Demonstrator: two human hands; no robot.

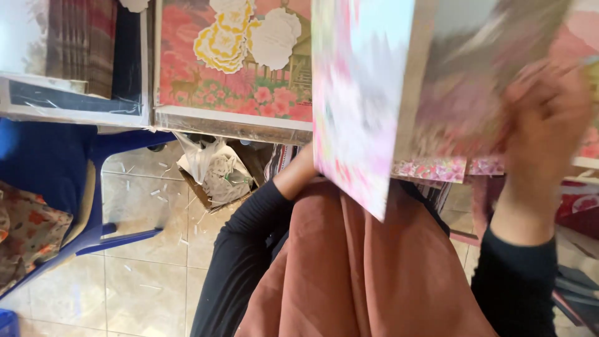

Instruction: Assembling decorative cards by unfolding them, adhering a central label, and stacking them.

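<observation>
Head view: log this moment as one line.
right hand: on blurred pink floral sheet | left hand: hidden behind sheet | lap: brown cloth | floor: paper scraps | left: blue chair
</observation>
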